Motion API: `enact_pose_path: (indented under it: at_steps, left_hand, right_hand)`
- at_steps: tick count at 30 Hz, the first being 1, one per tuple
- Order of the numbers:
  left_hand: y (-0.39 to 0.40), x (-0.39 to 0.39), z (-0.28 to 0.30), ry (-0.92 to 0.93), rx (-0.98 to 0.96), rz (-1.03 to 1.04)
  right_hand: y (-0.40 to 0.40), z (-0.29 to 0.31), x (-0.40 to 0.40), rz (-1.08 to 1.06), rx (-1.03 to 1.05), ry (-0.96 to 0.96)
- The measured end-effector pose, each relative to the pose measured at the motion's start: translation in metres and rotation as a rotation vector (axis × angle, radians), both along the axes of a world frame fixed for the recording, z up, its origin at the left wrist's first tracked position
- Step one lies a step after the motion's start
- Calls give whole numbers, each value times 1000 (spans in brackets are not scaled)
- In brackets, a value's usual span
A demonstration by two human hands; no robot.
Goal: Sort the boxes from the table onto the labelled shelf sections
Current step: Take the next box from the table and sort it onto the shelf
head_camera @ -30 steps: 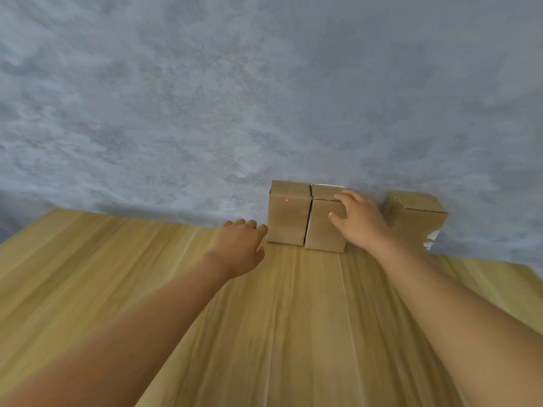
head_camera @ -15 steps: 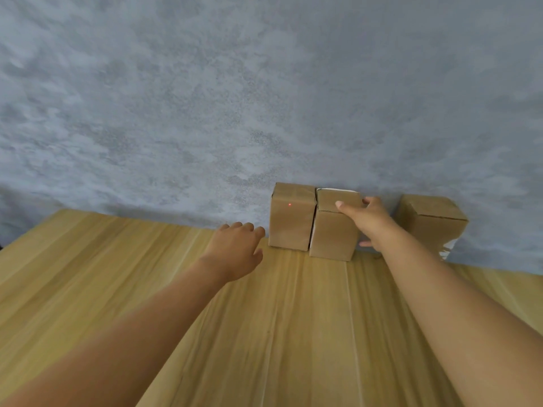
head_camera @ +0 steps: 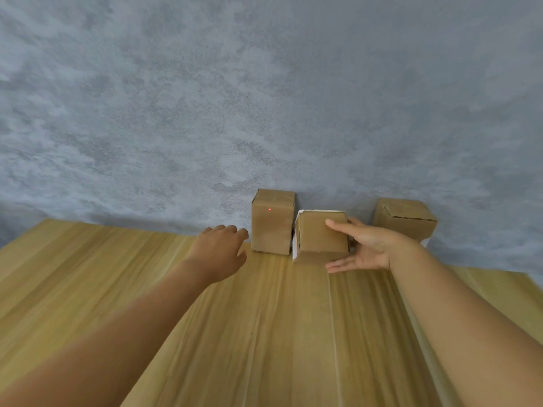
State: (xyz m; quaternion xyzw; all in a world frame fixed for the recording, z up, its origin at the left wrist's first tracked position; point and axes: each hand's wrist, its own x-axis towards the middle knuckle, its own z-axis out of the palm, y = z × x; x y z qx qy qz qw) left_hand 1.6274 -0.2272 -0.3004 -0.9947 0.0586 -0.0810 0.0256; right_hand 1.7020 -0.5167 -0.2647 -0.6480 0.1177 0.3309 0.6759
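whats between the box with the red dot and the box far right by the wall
In the head view, the middle box, tipped forward and gripped by the right hand, sits between them.

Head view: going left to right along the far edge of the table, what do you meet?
left hand → box with the red dot → middle box → right hand holding it → right-most box.

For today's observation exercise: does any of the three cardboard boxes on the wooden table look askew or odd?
Yes. The middle brown cardboard box is tipped forward, gripped by the right hand. The left brown cardboard box stands upright, with a red dot. The right brown cardboard box sits turned at an angle.
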Motion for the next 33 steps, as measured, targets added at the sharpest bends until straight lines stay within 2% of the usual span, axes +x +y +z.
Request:
enact_pose_path:
  at_steps: [3, 7, 14, 18, 23, 26, 29, 33]
  left_hand:
    - [-1, -1, 0, -2, 9, 0]
    - [-5, -2, 1, 4, 9, 2]
    - [-9, -7, 5, -2, 18, -1]
    - [-10, -10, 13, -20, 16, 6]
    - [-24, -14, 29, -29, -76, 4]
    - [-43, -16, 43, 3, -304, 25]
    - [-69, -21, 63, 87, -762, 15]
    - [-99, -37, 85, 356, -1400, -57]
  right_hand:
    - [1, -4, -3, -92, 20, 78]
    - [2, -8, -8, -125, -36, 71]
    - [-3, -21, -30, -94, -63, 148]
    - [-3, -16, -45, -99, -61, 45]
    - [-9, 4, -53, -222, 174, -186]
    - [-10, 18, -58, -194, 233, -348]
    - [-9, 23, -65, -142, 246, -494]
    - [-8, 27, -80, -130, 290, -591]
